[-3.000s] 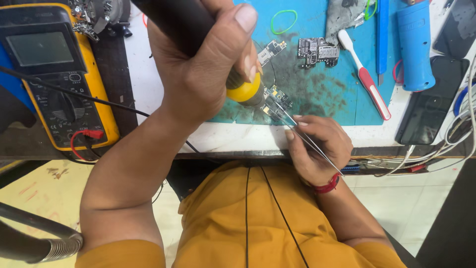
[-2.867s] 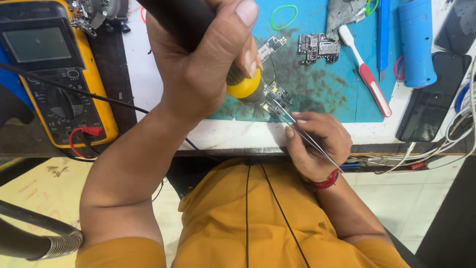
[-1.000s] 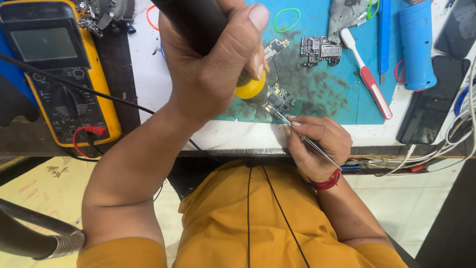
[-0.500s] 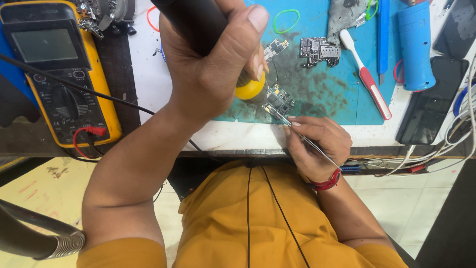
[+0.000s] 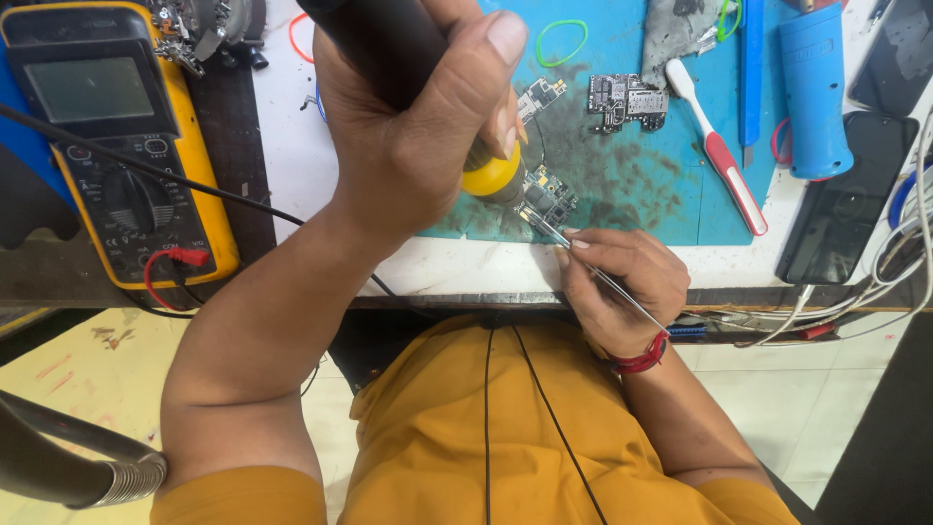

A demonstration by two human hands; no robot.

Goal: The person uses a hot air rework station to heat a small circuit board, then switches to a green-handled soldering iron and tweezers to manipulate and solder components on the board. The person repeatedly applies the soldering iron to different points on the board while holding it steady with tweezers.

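Observation:
My left hand (image 5: 418, 126) is wrapped around a thick black tool handle with a yellow collar (image 5: 491, 175), its tip pointing down at a small circuit board (image 5: 550, 194) on the teal work mat (image 5: 632, 185). My right hand (image 5: 617, 287) rests at the table's front edge and pinches thin metal tweezers (image 5: 583, 258), whose tips reach the same small board right beside the tool's tip. The board is partly hidden by the tool.
A yellow multimeter (image 5: 117, 146) with red and black leads lies at the left. On the mat sit two more boards (image 5: 627, 97), a red and white toothbrush (image 5: 719, 156), a green rubber band (image 5: 564, 41) and a blue cylinder (image 5: 814, 92). A dark phone (image 5: 846, 199) and cables lie at the right.
The view has shifted slightly. Both hands keep their grip and stay over the small board, with the tool tip and tweezers barely moved.

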